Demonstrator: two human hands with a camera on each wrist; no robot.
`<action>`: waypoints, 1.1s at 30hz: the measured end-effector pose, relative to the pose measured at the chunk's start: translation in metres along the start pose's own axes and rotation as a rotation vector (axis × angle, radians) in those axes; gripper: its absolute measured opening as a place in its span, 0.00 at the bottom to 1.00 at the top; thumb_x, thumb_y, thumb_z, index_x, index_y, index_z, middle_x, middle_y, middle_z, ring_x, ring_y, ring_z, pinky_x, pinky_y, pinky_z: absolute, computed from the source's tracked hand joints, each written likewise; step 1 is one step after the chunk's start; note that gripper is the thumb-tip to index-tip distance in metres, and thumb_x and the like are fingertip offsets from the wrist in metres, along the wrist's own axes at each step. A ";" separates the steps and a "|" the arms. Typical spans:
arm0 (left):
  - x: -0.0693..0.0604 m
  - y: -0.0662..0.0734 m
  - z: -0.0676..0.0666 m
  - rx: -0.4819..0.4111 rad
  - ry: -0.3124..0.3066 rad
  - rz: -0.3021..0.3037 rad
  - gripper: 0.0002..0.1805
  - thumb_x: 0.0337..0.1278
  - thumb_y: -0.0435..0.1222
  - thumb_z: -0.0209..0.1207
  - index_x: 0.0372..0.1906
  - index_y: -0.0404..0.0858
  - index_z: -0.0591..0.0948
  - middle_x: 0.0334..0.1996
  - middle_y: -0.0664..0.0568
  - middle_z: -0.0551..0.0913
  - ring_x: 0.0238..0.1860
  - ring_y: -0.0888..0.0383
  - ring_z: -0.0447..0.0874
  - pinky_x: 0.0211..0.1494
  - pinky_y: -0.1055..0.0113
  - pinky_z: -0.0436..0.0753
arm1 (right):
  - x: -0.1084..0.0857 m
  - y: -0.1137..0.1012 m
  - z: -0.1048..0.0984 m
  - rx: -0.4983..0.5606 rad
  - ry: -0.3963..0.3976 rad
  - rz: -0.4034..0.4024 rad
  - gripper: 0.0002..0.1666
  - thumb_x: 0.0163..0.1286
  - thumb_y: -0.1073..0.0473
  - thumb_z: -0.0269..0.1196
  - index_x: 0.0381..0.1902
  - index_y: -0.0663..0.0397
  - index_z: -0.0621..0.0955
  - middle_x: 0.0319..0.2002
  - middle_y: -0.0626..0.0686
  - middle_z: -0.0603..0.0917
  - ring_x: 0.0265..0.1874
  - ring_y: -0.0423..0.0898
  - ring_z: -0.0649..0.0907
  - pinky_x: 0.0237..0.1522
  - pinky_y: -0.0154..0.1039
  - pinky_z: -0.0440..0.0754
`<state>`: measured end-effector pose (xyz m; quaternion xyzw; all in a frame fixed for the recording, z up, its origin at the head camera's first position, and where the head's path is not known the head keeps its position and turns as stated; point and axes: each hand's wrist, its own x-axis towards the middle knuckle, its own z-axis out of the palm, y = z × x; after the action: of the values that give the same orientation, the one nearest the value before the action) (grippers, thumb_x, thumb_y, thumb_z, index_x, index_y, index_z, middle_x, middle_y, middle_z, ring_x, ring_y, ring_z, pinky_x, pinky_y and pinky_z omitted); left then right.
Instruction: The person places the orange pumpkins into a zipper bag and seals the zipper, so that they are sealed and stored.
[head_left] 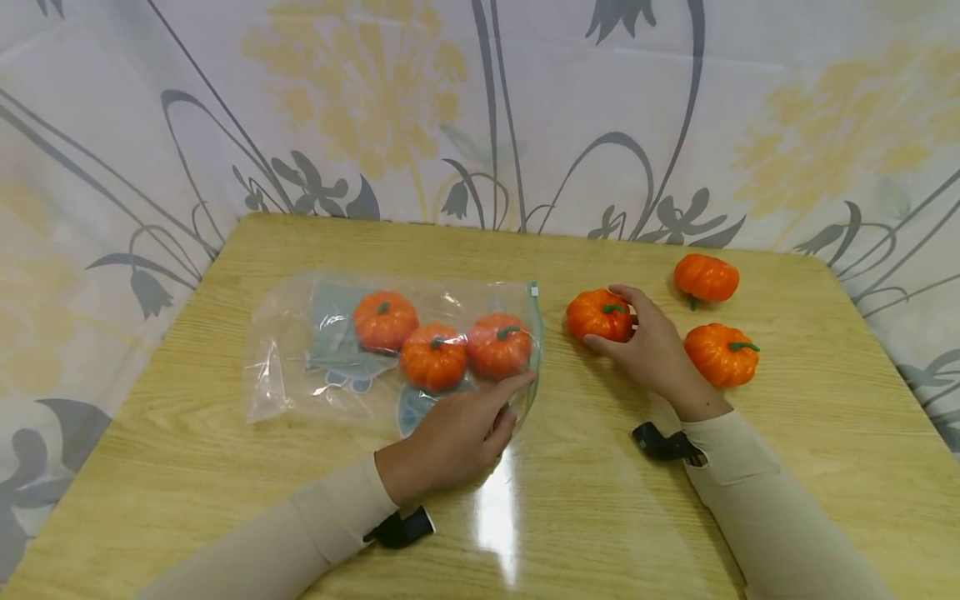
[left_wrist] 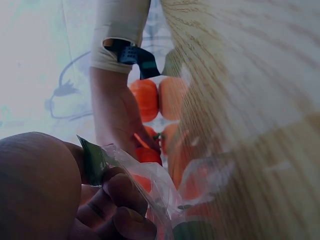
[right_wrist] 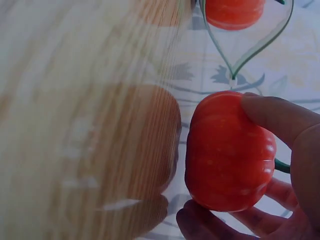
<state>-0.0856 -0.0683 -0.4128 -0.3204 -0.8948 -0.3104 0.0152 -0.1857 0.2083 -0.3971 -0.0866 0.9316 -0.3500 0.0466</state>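
A clear zip bag (head_left: 285, 392) lies flat on the table, its green-edged mouth facing right. Inside it are three small orange pumpkins, the nearest to the mouth being one pumpkin (head_left: 498, 346). My left hand (head_left: 457, 437) pinches the near corner of the bag's mouth between thumb and fingers; the left wrist view shows the green zip edge (left_wrist: 92, 160) in that grip. To the right of the mouth, my right hand (head_left: 652, 350) grips another pumpkin (head_left: 597, 315) with a green stem. The right wrist view shows thumb and fingers round this pumpkin (right_wrist: 227, 152), with the bag mouth standing parted beyond.
Two more pumpkins rest right of my right hand: one on its side (head_left: 706, 277) towards the back, one with its stem up (head_left: 722, 356) nearer. A flower-patterned cloth (head_left: 480, 108) hangs behind the wooden table (head_left: 600, 517).
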 end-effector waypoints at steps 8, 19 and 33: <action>-0.002 0.000 0.001 -0.020 -0.012 -0.015 0.27 0.71 0.34 0.50 0.73 0.42 0.67 0.24 0.58 0.70 0.19 0.65 0.62 0.21 0.74 0.64 | -0.003 -0.003 0.005 0.021 -0.066 -0.013 0.49 0.65 0.46 0.69 0.76 0.55 0.60 0.74 0.64 0.63 0.62 0.67 0.75 0.60 0.62 0.77; 0.000 -0.001 0.002 -0.026 -0.015 -0.030 0.28 0.72 0.34 0.48 0.74 0.43 0.66 0.21 0.60 0.67 0.18 0.67 0.60 0.20 0.74 0.63 | -0.005 -0.008 0.005 0.089 -0.124 -0.033 0.47 0.64 0.46 0.71 0.75 0.49 0.63 0.74 0.58 0.65 0.61 0.65 0.77 0.57 0.58 0.80; 0.000 -0.001 0.000 -0.020 0.026 0.002 0.28 0.70 0.33 0.50 0.73 0.42 0.67 0.21 0.60 0.67 0.18 0.67 0.60 0.21 0.76 0.63 | -0.008 -0.012 0.009 0.107 -0.166 -0.123 0.44 0.62 0.50 0.72 0.73 0.47 0.68 0.71 0.56 0.70 0.49 0.55 0.84 0.50 0.46 0.84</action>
<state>-0.0856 -0.0686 -0.4136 -0.3171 -0.8912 -0.3235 0.0239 -0.1755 0.1952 -0.3953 -0.1695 0.8974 -0.3932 0.1066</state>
